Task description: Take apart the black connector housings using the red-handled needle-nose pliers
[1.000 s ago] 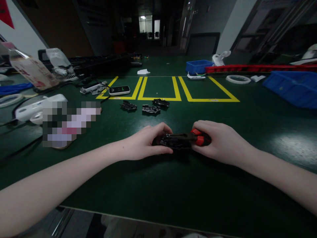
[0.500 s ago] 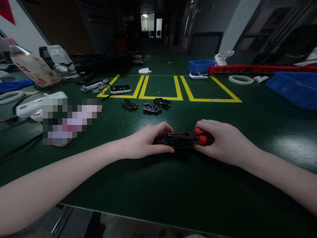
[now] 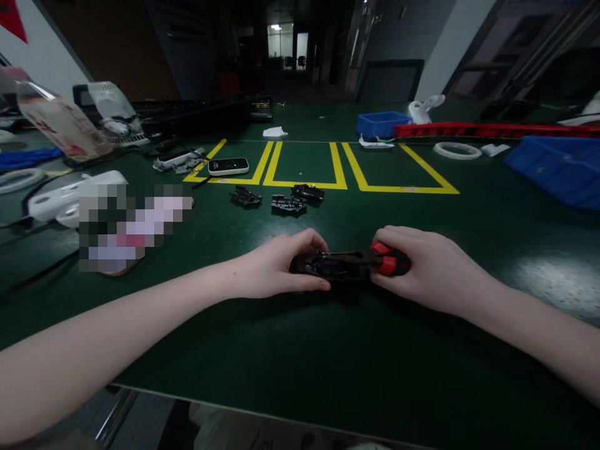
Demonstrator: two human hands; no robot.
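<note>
Between thumb and fingers, my left hand (image 3: 276, 265) grips a dark plastic part (image 3: 321, 267) just above the green table (image 3: 300, 350). My right hand (image 3: 422, 262) is closed around the red and black handles of a pair of pliers (image 3: 387, 258). The pliers' dark jaws point left and reach over the plastic part; whether they bite on it is too dark to tell. Farther back lie three similar black plastic parts: one on the left (image 3: 246, 197), one in the middle (image 3: 288, 204) and one on the right (image 3: 308, 192).
Yellow tape outlines (image 3: 304, 185) mark the table behind the parts. A small white device (image 3: 228, 166) with green lights lies at the left outline. At left are a blurred-out flat object (image 3: 140, 237) and a bottle (image 3: 60, 119); at right, a blue bin (image 3: 557, 172) and a tape roll (image 3: 457, 150).
My right hand and the pliers have shifted slightly to the right, drawing the jaws back a little along the part. My left hand has stayed almost still.
</note>
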